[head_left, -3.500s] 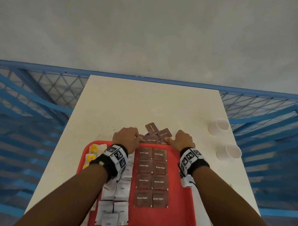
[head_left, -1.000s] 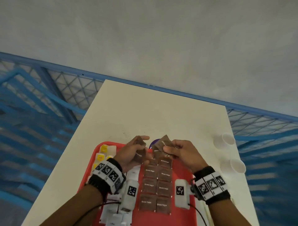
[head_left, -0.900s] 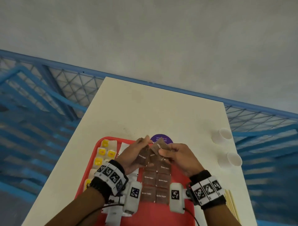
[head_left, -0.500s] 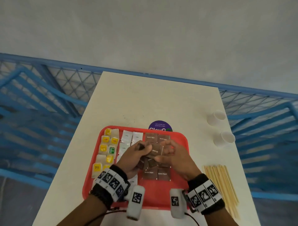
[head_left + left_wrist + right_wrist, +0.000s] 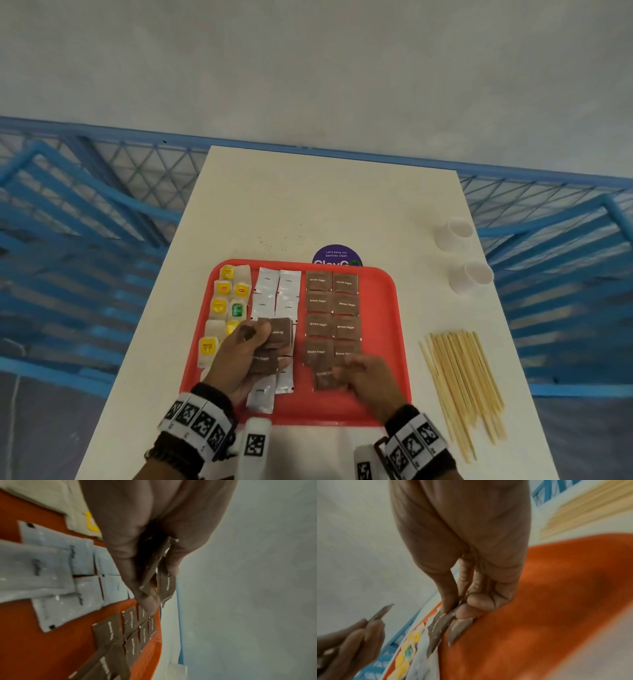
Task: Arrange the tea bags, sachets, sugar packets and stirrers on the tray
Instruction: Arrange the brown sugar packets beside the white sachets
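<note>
Since a second ago both hands dropped to the tray [image 5: 399,329]: left hand [image 5: 245,359] grips spare brown sugar packets [image 5: 279,334], right hand [image 5: 368,380] pinches one at the column's near end, extending it.

Red tray [image 5: 383,342] on the desk [image 5: 308,205]: yellow-tagged tea bags [image 5: 224,301] leftmost, white sachets [image 5: 277,291] next, brown sugar packets [image 5: 332,308] in two columns. Wooden stirrers [image 5: 462,383] bundled beside the tray's right edge.

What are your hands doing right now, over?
Left hand holds spare brown sugar packets. Right hand pinches one packet at the rows' near end on the red tray. Stirrers wait off-tray. Nothing blocking.
</note>
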The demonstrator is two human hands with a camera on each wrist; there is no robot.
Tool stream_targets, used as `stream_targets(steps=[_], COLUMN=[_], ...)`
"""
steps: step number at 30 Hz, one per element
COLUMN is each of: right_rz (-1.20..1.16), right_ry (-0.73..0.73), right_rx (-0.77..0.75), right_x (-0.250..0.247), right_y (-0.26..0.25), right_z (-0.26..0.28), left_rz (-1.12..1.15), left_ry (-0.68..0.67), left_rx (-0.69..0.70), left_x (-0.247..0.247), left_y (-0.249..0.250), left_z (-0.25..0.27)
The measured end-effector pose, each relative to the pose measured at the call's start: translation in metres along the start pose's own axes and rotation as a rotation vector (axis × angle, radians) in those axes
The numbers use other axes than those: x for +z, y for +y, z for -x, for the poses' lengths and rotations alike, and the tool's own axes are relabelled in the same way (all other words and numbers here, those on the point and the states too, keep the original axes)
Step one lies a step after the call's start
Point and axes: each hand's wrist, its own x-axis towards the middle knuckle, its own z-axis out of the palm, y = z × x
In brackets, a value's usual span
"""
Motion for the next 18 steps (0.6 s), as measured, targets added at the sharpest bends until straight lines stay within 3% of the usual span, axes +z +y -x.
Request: stream_targets(steps=[11,18], right_rz=[0.212,0.48], right_ry=[0.247,0.214], right_rx=[0.125,0.099], right_x=[0.035,0.037], right_y=[0.03,0.015], right_z=[-0.017,-0.012], left_rz=[-0.016,-0.023], left_ry=[-0.043,-0.033], left_rx=[-0.08,-0.1], left_x=[-0.015,-0.015], left_y=[-0.011,-0.012], left_z=[0.014,0.015])
